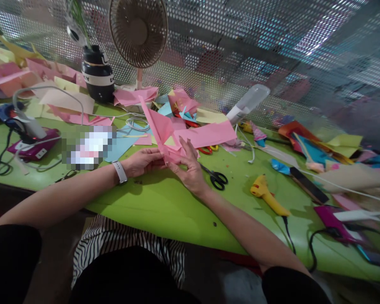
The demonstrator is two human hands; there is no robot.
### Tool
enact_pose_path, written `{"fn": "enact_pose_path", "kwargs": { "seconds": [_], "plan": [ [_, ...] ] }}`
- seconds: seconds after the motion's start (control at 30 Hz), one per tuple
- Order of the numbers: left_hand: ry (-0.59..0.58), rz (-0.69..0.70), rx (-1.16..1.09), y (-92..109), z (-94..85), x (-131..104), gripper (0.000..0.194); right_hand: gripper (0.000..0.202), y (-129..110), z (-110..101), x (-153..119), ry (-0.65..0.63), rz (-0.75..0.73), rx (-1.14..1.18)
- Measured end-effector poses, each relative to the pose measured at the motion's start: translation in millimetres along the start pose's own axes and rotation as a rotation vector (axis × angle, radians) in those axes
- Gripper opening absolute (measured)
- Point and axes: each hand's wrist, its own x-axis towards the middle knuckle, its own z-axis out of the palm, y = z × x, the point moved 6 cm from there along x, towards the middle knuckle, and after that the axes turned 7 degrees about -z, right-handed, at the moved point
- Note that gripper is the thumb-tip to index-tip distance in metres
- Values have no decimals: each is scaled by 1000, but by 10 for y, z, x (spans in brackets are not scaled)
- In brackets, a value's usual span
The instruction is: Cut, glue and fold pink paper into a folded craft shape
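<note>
A folded pink paper (160, 126) stands tilted above the green table, its lower end between my two hands. My left hand (144, 161), with a white band on its wrist, pinches the paper's lower left edge. On the other side, my right hand (190, 171) grips the paper's lower part, with some fingers raised behind it. A long flat pink strip (209, 134) reaches to the right behind my right hand; whether it joins the folded piece I cannot tell. Black-handled scissors (218, 179) lie just right of my right hand, their blades partly hidden.
A yellow glue gun (267, 196) lies on the green table (177, 215) at the right. Behind are a fan (138, 33), a black jar (98, 78) and a clear bottle (248, 101). Colored papers and cables spread along both sides; a blurred phone (91, 147) lies at left.
</note>
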Motion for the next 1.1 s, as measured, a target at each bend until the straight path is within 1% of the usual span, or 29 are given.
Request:
{"fn": "enact_pose_path", "kwargs": {
  "seconds": [0.2,0.37,0.47,0.53,0.6,0.73,0.83,0.9,1.1],
  "plan": [
    [-56,-8,1,-27,39,6,17,29,15,1,17,-27,38,35],
    [-65,18,2,-26,18,2,12,32,67,12,6,-20,60,33],
    [-80,24,23,-24,38,-5,11,27,71,4,9,-14,71,37],
    [-73,18,24,-22,49,-7,8,22,53,-11,20,-16,79,47],
    [-51,13,8,-10,49,-11,8,18,22,-18,33,-45,78,57],
    [3,37,-15,44,27,-26,6,17,-23,-19,46,-100,44,52],
    [45,70,-20,76,5,-24,8,21,6,-12,42,-92,40,37],
    [45,83,-27,75,8,-13,11,25,42,1,34,-83,57,24],
    [-36,113,-1,56,65,-18,8,33,102,2,11,-22,148,40]
  ]
}}
